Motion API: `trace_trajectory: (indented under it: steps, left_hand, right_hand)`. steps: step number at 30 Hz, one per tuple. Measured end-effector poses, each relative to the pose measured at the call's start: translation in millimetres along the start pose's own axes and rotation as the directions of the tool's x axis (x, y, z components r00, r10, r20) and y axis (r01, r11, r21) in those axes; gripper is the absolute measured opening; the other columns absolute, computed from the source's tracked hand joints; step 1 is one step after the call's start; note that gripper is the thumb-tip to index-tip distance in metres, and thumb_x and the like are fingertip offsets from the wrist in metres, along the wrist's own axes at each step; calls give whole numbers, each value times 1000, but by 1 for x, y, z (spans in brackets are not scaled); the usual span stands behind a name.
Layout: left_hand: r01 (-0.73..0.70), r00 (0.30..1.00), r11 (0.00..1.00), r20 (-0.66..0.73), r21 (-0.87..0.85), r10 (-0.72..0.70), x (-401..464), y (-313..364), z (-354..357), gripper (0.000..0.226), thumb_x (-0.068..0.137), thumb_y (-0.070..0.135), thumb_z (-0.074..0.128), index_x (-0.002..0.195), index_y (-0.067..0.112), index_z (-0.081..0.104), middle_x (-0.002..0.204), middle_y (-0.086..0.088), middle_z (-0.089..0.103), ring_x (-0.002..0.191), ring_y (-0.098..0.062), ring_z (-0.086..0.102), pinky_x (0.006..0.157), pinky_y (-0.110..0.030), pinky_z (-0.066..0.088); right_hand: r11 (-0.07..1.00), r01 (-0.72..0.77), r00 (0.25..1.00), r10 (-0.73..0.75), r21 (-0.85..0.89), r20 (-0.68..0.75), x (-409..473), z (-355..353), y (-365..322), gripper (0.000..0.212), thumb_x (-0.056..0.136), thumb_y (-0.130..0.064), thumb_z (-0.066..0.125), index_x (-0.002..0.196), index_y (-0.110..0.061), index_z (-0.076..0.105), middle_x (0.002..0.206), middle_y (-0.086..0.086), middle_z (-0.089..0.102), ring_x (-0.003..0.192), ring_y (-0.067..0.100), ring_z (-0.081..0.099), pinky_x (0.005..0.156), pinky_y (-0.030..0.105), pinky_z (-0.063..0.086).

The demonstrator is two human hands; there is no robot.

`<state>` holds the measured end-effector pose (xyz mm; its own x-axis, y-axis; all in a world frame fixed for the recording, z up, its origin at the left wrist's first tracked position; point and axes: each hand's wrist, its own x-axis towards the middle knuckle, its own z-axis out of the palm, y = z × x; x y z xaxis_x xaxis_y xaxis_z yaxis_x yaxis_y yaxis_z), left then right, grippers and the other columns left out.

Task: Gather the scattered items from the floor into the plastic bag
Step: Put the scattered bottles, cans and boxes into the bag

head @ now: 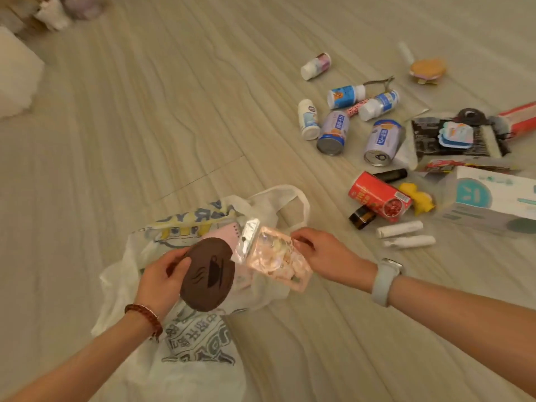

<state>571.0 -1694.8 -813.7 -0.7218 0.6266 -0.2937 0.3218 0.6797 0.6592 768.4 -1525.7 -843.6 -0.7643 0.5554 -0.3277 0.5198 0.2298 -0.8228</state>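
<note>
A white printed plastic bag (185,352) lies open on the floor in front of me. My left hand (161,278) grips a round brown coaster (207,274) with a cup drawing, held over the bag's mouth. My right hand (322,255) pinches the right edge of a pink clear packet (275,256), also above the bag. A pink spiral notebook (224,232) sits inside the bag under both items.
Scattered to the right lie several small bottles and cans (380,142), a red can (378,197), a yellow toy (417,198), a brown jar (361,217), two white rolls (401,235), a white box (490,201), a black packet (455,137) and a burger toy (427,71).
</note>
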Motion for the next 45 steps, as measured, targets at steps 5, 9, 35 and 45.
trace_trajectory:
  steps: [5,9,35,45]
  left_hand:
    - [138,990,968,-51,208,-131,10,-41,-17,34,86,11,55,120,5,55,111,-14,60,108,-35,54,91,-37,43]
    - [-48,983,914,-141,404,114,12,-32,14,46,83,28,53,125,10,50,130,-21,46,120,-41,41,97,-53,36]
    - [-478,849,818,407,320,337,38,131,272,44,86,38,51,121,14,41,124,-8,51,113,-26,46,90,-36,35]
    - [-604,776,797,244,21,582,11,59,147,43,74,40,47,113,21,53,101,6,50,77,-4,49,70,-18,49]
  right_hand:
    - [992,-6,986,28,-130,165,45,53,-46,25,93,-23,44,97,-6,61,91,12,62,89,27,56,67,28,46]
    - [953,59,998,-56,-296,18,34,48,-30,38,94,-21,40,131,-12,43,130,12,48,118,27,46,97,41,42]
    - [685,-356,933,298,-635,-202,-65,-60,140,31,89,-29,44,116,-14,46,114,6,51,100,27,54,80,34,41]
    - [978,-209,962,208,14,-176,-47,-33,73,27,92,-27,46,119,-23,47,68,11,59,57,16,51,62,42,48]
